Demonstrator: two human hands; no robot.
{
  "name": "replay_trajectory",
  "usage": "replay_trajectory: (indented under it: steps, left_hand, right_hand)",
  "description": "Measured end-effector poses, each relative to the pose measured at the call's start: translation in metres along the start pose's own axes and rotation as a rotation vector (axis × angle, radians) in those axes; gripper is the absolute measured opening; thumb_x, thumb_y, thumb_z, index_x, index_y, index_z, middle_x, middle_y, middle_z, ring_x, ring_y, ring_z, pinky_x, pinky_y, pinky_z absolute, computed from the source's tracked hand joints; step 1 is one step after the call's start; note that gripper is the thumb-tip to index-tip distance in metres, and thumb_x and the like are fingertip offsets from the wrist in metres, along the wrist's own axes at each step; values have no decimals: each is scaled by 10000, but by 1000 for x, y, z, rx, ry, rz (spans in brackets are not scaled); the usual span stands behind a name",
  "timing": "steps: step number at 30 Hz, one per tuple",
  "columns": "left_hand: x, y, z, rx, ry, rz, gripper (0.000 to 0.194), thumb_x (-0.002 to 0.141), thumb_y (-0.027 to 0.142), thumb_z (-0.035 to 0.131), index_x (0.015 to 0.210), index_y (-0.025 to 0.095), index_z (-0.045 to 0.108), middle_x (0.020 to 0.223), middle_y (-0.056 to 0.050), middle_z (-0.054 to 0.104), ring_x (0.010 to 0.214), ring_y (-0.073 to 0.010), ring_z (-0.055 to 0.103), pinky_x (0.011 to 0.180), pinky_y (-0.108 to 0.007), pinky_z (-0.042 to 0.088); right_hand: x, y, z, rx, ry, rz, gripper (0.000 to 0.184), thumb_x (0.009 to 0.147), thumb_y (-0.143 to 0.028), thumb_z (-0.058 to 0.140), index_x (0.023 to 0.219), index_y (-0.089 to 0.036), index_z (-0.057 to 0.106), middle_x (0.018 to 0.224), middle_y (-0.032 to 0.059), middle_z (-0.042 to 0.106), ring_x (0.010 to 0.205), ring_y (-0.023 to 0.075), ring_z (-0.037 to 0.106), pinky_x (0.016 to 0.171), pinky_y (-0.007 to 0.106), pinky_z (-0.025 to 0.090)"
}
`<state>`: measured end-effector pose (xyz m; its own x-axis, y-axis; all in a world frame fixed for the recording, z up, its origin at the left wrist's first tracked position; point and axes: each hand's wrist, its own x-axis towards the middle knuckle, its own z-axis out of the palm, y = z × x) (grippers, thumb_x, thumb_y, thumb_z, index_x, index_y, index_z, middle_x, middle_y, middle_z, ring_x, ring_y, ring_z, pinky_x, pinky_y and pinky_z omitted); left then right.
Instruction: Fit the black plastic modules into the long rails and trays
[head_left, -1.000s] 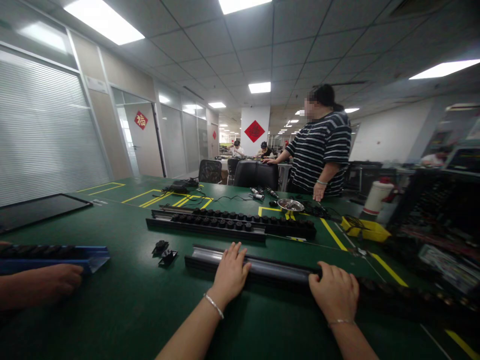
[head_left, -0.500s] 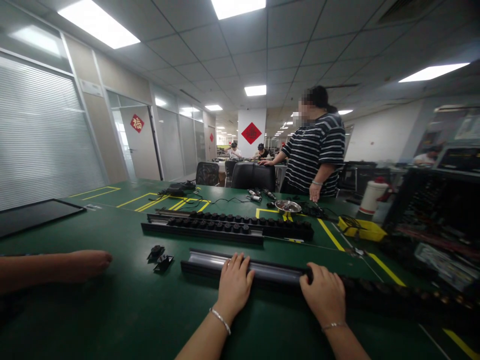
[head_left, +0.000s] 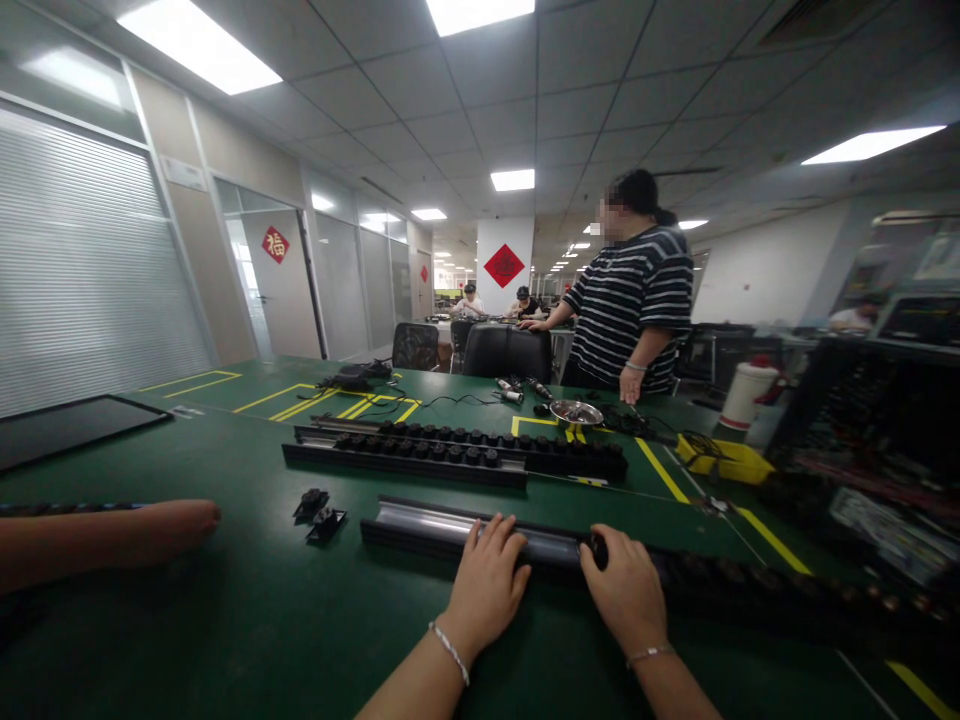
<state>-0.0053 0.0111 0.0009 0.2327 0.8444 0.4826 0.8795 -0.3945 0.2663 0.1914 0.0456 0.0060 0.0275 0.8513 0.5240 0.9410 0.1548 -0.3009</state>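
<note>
long black channel-shaped rail (head_left: pixel 420 518) with glossy grey inside: on green tabletop (head_left: pixel 300 620), open side up, long axis left to right, right end slanting nearer. left hand (head_left: pixel 491 580): palm down, fingers close together on rail, thumb apart. right hand (head_left: pixel 626 588): fingers bent over rail, thumb beside small black round piece (head_left: pixel 598 547); pinching or not, unclear. both angling inward.

Left grip (head_left: pixel 487 580), right grip (head_left: pixel 626 585) palm-down

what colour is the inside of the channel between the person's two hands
Shiny grey inside the channel; the head view, the only one, shows it.
</note>
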Motion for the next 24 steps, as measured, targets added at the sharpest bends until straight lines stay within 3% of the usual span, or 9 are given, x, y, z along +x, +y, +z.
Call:
replay_trajectory:
  steps: [9, 14, 20, 24]
  left_hand:
    - [-4, 11, 4, 22, -124, 79, 394, 835, 449, 474, 1224, 389, 462, 1429, -14, 346, 1344, -259, 222, 1072, -569, 158]
    - [-3, 19, 8, 38, -148, 62, 539, 786, 536, 505, 1298, 447, 365, 1485, -40, 231, 1360, -329, 146, 1039, -642, 110]
    - [1, 38, 9, 30, -169, 65, 629, 791, 593, 442, 1367, 441, 238, 1483, -77, 240, 1361, -360, 119, 1015, -684, 90]
    - [5, 51, 14, 12, -163, 12, 632, 812, 541, 436, 1385, 421, 200, 1465, -108, 275, 1351, -378, 146, 1006, -692, 105]
  right_hand:
    - [-2, -10, 7, 147, -47, 35, 354, 808, -410, 453, 1039, -174, 583, 1028, 70, 649, 929, 216, 581, 842, 341, 419]
    - [-2, -14, 8, 311, -72, 67, 403, 837, -445, 378, 1035, -169, 594, 1058, 83, 640, 971, 207, 583, 859, 339, 437]
    - [-3, -19, 8, 412, -74, 58, 421, 859, -431, 311, 1002, -169, 608, 1064, 89, 639, 992, 205, 579, 894, 353, 431]
    - [-4, -19, 7, 465, -56, 44, 435, 864, -441, 291, 989, -173, 610, 1048, 85, 646, 982, 196, 585, 891, 346, 438]
